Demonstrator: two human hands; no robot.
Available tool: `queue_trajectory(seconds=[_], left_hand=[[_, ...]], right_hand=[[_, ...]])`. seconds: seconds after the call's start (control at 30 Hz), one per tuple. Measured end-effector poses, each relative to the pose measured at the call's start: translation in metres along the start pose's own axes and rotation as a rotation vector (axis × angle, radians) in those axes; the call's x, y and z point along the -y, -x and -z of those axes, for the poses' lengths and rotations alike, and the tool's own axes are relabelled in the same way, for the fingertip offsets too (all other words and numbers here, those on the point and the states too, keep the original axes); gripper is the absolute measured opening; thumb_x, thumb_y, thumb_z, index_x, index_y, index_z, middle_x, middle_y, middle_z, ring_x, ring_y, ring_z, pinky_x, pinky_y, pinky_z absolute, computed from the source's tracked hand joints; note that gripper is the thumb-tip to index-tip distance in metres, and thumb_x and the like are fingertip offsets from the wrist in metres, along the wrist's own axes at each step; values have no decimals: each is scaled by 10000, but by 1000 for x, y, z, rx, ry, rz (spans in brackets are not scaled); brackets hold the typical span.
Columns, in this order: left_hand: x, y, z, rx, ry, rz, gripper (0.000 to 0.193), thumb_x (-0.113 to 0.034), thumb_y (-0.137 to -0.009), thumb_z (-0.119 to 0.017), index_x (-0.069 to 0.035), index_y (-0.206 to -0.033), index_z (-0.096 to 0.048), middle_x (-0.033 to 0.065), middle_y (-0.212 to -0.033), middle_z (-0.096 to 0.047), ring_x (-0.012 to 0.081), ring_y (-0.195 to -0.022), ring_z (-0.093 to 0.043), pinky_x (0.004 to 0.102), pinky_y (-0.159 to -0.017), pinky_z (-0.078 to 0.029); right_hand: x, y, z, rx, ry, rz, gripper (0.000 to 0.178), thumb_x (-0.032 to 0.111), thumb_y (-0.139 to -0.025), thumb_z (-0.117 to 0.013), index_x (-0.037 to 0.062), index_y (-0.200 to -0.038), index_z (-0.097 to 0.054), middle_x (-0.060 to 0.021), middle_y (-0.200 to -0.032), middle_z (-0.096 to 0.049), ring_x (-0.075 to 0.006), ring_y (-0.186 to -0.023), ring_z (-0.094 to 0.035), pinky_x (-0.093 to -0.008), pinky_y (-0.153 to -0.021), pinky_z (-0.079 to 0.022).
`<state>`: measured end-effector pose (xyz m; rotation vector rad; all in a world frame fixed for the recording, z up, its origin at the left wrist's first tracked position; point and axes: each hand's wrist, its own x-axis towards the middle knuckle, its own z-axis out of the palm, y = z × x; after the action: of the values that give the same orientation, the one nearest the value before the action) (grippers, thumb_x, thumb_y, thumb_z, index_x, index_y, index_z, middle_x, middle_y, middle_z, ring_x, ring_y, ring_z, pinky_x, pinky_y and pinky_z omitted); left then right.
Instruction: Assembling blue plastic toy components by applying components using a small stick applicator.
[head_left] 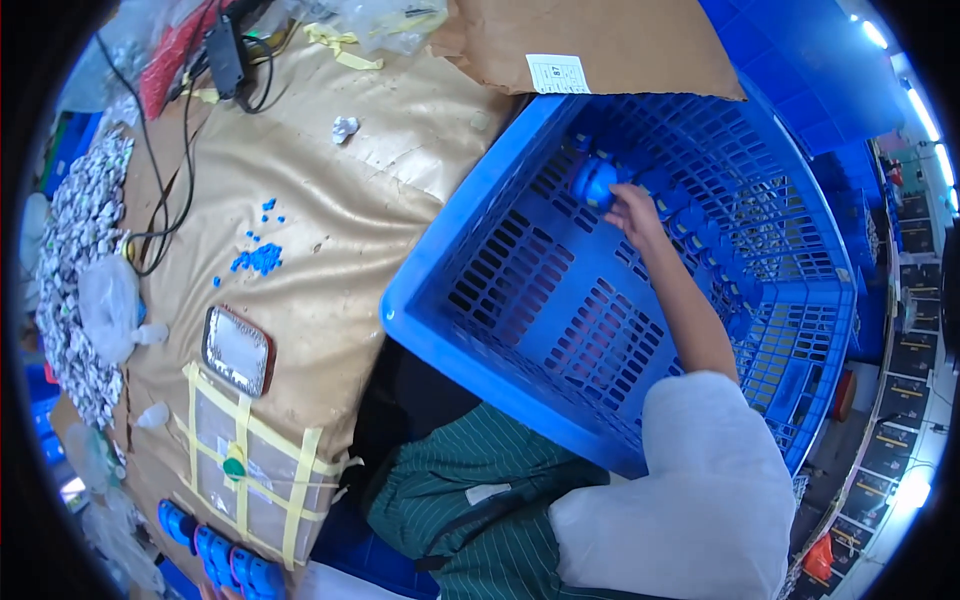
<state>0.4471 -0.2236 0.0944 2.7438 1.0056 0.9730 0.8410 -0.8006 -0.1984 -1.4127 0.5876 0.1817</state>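
Note:
My right hand [636,214] reaches down into a large blue plastic crate [590,420], its fingers closed on the edge of a shiny blue rounded part [595,183]. More blue parts [700,235] of the same look stand in a row along the crate's far right side. At the lower left, a few blue rounded parts [213,550] sit side by side on the covered table. Only some fingertips of my left hand [222,593] show there, against the near side of these parts; the rest is cut off by the picture's edge.
A gold-brown sheet [330,220] covers the table. On it lie small blue bits [257,259], a phone-like slab [238,350], a taped clear sheet [262,470] and black cables [190,170]. Many small grey pieces [80,260] are heaped at left. A cardboard flap [600,40] overhangs the crate's far end.

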Motion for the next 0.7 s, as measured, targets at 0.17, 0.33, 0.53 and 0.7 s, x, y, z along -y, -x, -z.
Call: queue_trajectory(seconds=[0.17,0.33,0.53,0.7], left_hand=[[-34,45,-29,311,540,175,350,-35,-899,-502,16,-1245,-496,134,-1183,-561,214,-1096,-541,318,-951,-399],[-132,80,-53,729,1349,323,428,47,-760,-573,69,-1181,-500,194,-1144,-554,282,-1037,-595,388,-920,-471],[-170,112,-75,779,1895,484,688,-20,-744,-740,10,-1320,-364,138,-1263,-479,217,-1173,-491,372,-1006,-399],[-102,112,-62,529,1695,804,698,-67,-695,-785,-6,-1280,-410,97,-1209,-523,189,-1127,-513,344,-981,-400]], right_hand=[[68,157,-32,415,-285,51,455,220,-843,-597,27,-1228,-451,-107,-1093,-586,-213,-948,-599,-386,-787,-502],[94,231,-88,749,-230,94,695,151,-694,-732,43,-1292,-394,-88,-1176,-537,-211,-1090,-542,-365,-935,-441],[90,325,-209,1138,342,202,686,111,-635,-776,59,-1216,-416,-69,-1148,-520,-143,-1049,-521,-296,-900,-422],[81,347,-278,1595,702,845,403,76,-713,-718,25,-1065,-529,-122,-1029,-555,-225,-909,-593,-320,-782,-489]])
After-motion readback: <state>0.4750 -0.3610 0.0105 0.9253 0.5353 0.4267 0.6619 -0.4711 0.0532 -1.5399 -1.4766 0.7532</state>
